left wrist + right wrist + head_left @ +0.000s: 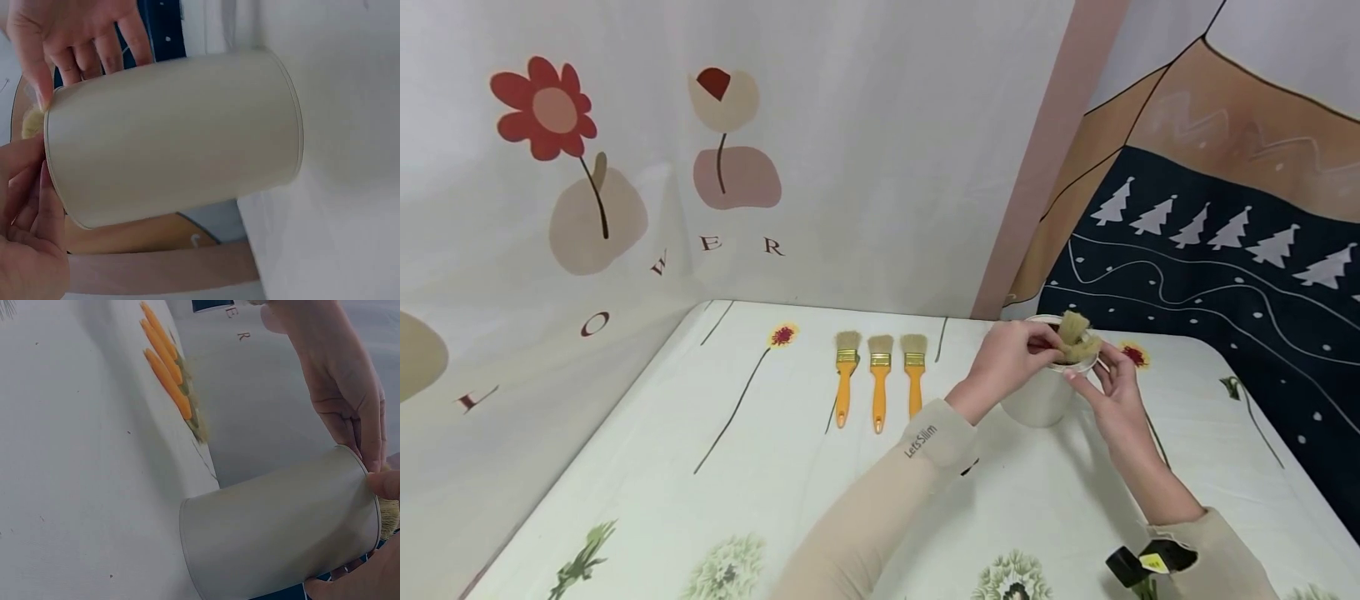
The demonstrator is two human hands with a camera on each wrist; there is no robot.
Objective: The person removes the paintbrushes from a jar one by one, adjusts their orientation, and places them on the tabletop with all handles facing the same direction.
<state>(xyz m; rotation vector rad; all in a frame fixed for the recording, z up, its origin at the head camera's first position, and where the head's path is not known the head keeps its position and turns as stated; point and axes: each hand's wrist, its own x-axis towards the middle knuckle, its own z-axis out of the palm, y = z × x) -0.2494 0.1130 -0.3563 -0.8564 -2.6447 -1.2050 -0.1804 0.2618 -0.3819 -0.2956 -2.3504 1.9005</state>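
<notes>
Bucket point(1037, 404) and bristles point(1073, 325) lie between left fingers point(1042, 359) and right fingers point(1117, 362)

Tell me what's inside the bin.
Pale brush bristles show at the mouth of the bin. Its sides and the left hand cover the rest, so any handles or anything deeper cannot be seen.

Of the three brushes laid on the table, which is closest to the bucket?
The rightmost brush in the head view; the middle brush and leftmost brush lie farther from the bucket.
</notes>
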